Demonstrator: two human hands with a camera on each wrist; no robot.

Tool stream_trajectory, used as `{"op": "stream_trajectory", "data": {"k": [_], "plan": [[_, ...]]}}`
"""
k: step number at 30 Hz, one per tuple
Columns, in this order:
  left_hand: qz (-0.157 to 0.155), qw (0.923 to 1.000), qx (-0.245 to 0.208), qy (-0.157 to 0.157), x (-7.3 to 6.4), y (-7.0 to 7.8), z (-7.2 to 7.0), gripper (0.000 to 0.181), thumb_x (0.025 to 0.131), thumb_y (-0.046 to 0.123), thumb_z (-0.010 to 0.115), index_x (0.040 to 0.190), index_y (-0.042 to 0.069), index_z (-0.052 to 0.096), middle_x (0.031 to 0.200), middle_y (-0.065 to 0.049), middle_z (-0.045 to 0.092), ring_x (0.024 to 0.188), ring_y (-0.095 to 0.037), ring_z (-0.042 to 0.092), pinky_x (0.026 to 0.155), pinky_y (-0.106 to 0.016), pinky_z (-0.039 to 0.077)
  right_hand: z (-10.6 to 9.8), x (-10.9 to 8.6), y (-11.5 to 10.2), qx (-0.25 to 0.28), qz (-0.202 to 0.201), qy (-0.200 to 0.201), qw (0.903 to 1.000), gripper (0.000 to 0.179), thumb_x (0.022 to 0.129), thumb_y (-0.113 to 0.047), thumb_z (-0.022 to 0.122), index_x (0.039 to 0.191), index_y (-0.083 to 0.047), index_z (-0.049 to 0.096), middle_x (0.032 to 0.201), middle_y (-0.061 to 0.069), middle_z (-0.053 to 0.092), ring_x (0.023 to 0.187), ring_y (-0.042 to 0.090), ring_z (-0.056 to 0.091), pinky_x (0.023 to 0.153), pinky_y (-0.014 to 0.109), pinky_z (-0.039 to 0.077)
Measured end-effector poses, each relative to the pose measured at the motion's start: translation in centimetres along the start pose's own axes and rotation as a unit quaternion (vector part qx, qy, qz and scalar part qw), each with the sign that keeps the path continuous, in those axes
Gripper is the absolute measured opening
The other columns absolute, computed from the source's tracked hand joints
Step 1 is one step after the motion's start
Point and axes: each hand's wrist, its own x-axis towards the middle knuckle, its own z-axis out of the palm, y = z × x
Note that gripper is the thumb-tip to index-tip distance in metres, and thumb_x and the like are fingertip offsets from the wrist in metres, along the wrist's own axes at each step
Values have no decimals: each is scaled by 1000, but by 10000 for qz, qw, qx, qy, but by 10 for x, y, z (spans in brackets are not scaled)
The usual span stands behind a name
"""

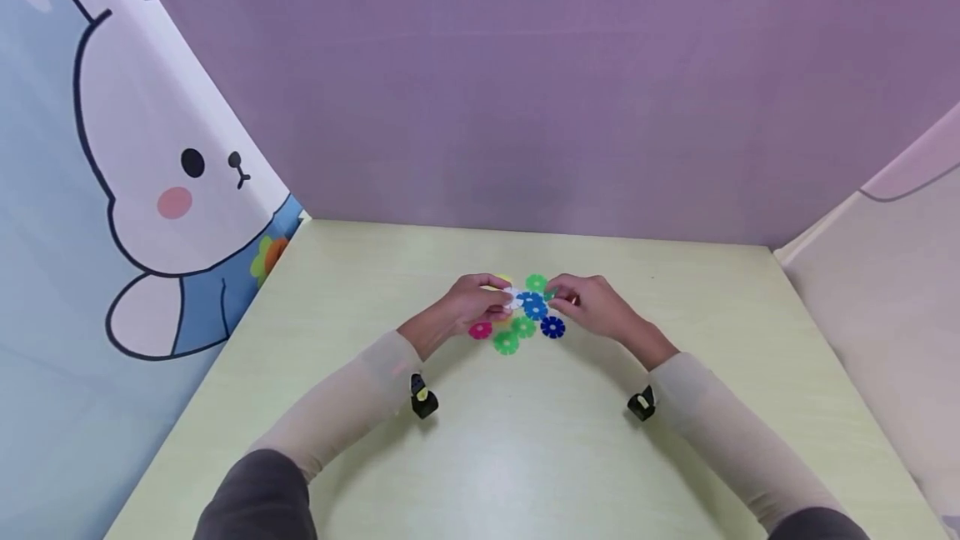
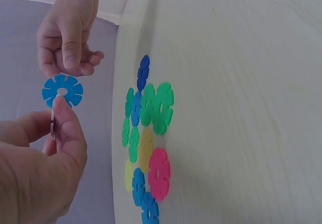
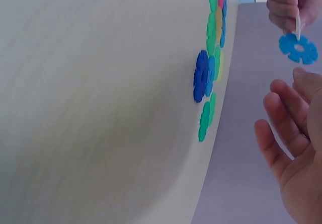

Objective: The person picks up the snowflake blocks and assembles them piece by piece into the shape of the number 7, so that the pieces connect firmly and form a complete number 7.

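Note:
My left hand (image 1: 471, 303) pinches a white notched plastic disc (image 1: 513, 298) between thumb and fingers, above the table. In the left wrist view the white disc (image 2: 52, 125) is seen edge-on. A light blue notched disc (image 2: 74, 89) is joined to it, standing crosswise to the white one. My right hand (image 1: 592, 305) hovers just beside the blue disc, its fingers loosely bent with nothing held. In the right wrist view a small gap shows between the right fingertips (image 3: 271, 100) and the blue disc (image 3: 288, 47).
Several loose notched discs lie on the table under my hands, including a pink one (image 2: 159, 173), a dark blue one (image 1: 552, 327) and a green one (image 1: 506, 343). A purple backdrop (image 1: 525, 90) rises behind the pale table (image 1: 480, 448). A rabbit-print curtain (image 1: 150, 107) hangs at left.

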Motion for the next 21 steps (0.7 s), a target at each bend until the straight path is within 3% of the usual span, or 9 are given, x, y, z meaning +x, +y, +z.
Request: {"op": "stream_trajectory", "data": {"k": [5, 16, 21], "plan": [[7, 10000, 50, -52, -2, 0, -3, 30, 97, 6, 68, 126, 1, 62, 85, -7, 65, 73, -15, 67, 67, -21, 60, -1, 4, 5, 10, 125, -63, 9999, 21, 98, -14, 68, 117, -4, 69, 93, 5, 77, 81, 13, 68, 72, 27, 58], [-135, 9999, 20, -3, -2, -4, -9, 30, 97, 9, 69, 126, 6, 62, 86, -7, 67, 79, -18, 70, 74, -25, 62, 1, 16, 20, -150, 858, -299, 9958, 28, 99, -16, 67, 123, -2, 67, 97, 8, 75, 85, 18, 69, 72, 31, 58], [-158, 9999, -15, 6, -1, -5, -11, 30, 96, 10, 70, 126, 8, 62, 86, -8, 68, 81, -19, 71, 71, -23, 61, 3, 23, 26, -281, 1084, -484, 9925, 29, 99, -17, 67, 124, -3, 66, 100, 9, 75, 86, 19, 69, 73, 32, 58]]}}
